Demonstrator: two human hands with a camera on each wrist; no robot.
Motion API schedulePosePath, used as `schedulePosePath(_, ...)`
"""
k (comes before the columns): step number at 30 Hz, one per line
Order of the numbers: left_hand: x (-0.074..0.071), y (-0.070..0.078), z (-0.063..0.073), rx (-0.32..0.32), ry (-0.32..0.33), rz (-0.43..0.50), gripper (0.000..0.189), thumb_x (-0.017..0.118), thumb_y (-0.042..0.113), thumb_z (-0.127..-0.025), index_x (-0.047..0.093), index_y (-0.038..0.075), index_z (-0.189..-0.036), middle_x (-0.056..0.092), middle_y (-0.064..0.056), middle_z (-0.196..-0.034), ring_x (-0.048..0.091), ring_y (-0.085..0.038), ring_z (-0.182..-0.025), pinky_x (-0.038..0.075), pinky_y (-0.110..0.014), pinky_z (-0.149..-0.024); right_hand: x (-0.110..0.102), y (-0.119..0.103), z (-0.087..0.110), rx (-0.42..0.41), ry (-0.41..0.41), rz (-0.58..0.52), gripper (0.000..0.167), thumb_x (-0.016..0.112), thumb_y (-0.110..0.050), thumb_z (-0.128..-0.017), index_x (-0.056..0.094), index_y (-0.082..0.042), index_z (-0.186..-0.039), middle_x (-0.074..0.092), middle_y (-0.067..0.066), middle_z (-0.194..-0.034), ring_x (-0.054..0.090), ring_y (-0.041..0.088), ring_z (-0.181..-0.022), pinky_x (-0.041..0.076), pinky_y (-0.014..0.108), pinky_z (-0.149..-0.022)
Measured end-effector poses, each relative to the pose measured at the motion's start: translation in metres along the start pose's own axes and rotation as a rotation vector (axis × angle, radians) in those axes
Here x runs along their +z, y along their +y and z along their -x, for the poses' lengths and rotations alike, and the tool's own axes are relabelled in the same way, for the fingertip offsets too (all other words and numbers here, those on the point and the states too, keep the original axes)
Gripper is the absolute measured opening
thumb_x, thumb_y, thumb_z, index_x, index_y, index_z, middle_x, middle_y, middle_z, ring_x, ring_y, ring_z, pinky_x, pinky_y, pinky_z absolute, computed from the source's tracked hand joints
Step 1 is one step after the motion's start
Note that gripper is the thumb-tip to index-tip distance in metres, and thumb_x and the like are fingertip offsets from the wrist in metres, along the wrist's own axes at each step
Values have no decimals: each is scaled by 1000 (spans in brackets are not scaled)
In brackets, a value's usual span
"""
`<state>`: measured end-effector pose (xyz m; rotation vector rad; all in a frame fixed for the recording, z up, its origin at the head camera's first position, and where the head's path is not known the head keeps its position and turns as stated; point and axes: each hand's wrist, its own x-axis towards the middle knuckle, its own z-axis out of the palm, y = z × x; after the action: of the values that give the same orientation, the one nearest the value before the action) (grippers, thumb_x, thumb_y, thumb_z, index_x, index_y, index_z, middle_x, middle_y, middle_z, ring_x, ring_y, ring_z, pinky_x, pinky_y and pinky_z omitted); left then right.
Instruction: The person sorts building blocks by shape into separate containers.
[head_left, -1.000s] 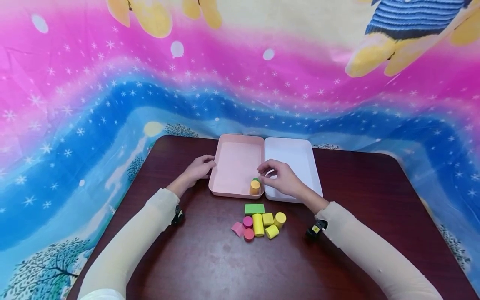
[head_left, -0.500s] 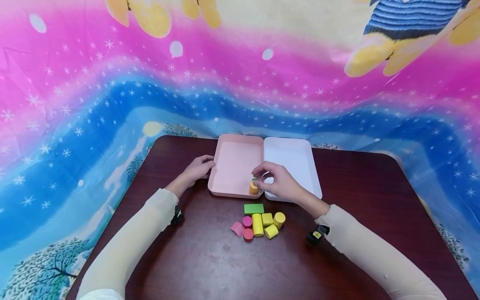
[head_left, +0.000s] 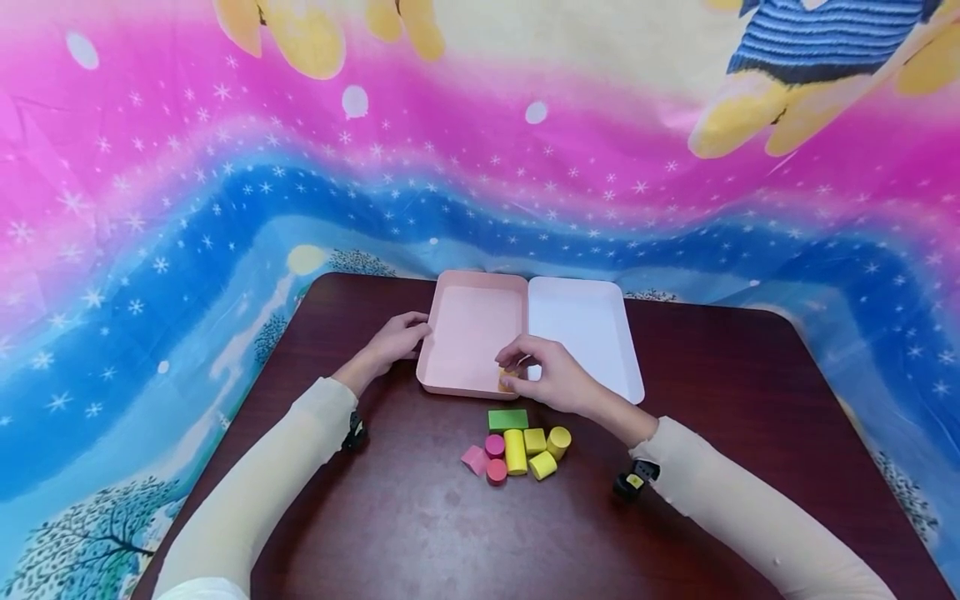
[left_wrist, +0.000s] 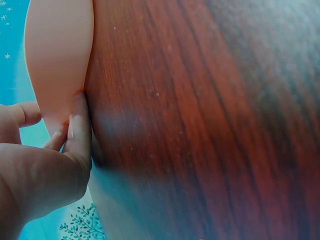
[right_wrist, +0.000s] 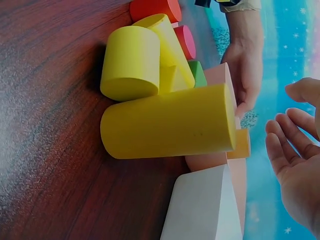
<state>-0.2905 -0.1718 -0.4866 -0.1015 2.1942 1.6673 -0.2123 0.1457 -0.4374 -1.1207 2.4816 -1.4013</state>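
Observation:
My left hand holds the left wall of the pink tray. In the left wrist view, its fingers lie along the lower outer wall, while another fingertip meets the rim. My right hand is over the pink tray's near right corner, thumb and fingers apart around an orange cylinder. The right wrist view shows that cylinder standing above the tray rim, a gap between it and the spread fingers. The green block behind it is hidden by the hand.
A white tray stands against the pink one's right side. In front lie a green rectangular block, a long yellow cylinder, other yellow blocks, and several red and pink blocks. A patterned curtain hangs behind the table.
My right hand has moved left and nearer, from beside the orange cylinder to over it, covering the green block behind. My left hand and the loose blocks stay put.

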Motion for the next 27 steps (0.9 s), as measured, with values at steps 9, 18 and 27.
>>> schedulePosePath(9, 0, 0, 0, 7, -1, 9, 51, 52, 24, -110, 45, 7, -158, 55, -17, -148, 64, -29, -126, 58, -45, -101, 2, -2, 3, 3, -23, -14, 23, 83, -7, -92, 73, -11, -113, 72, 10, -105, 68, 20, -91, 61, 54, -88)
schedulePosePath(18, 2, 0, -1, 9, 1, -8, 52, 52, 25, -111, 44, 8, -159, 54, -16, -149, 63, -29, -127, 58, -46, -101, 4, -1, 11, 34, -50, -1, 25, 82, -1, -91, 72, -6, -113, 71, 15, -106, 68, 18, -90, 61, 58, -85)
schedulePosePath(27, 2, 0, 1, 16, 9, -13, 52, 51, 25, -111, 44, 7, -159, 53, -17, -150, 62, -30, -128, 57, -46, -102, 5, -2, 20, 39, -104, 7, 28, 83, -9, -92, 71, -2, -116, 71, 11, -107, 70, 20, -95, 61, 54, -90)
